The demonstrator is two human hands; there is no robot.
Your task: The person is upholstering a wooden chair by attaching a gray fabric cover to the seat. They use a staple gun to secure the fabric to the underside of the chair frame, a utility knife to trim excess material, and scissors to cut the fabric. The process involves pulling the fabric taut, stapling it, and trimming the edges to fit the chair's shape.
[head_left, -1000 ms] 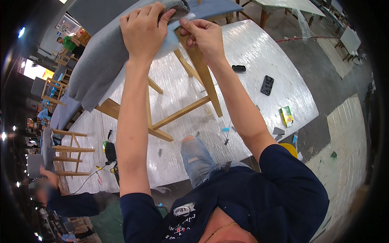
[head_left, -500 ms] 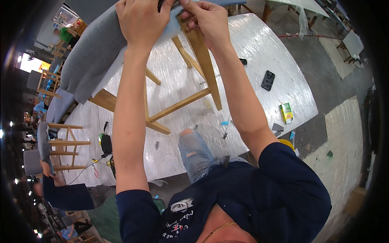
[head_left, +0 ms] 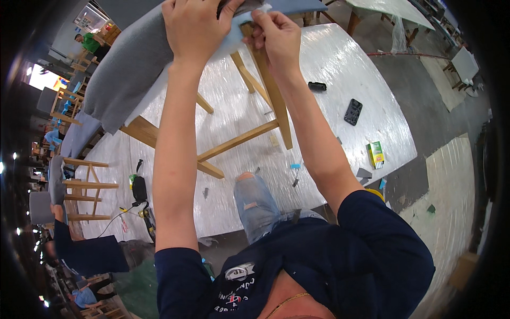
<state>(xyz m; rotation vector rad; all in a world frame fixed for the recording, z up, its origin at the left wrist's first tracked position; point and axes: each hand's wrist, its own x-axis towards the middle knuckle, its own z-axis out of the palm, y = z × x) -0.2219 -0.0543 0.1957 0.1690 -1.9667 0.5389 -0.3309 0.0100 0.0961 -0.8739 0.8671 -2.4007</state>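
Right hand (head_left: pixel 278 40) shifted slightly rightward, grey cover (head_left: pixel 127 69) lying under left hand (head_left: pixel 194 29).

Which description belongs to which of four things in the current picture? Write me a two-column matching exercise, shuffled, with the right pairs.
Things:
1. bare left hand
2. bare right hand
3. small green-and-yellow box
4. faded blue denim jeans

Descriptions:
A. lying on the shiny, film-covered surface, near its edge
B. torn at the knee
C. at the grey upholstery fabric
D. beside the upper end of a light-brown wooden chair leg

Right pairs: 1-C, 2-D, 3-A, 4-B
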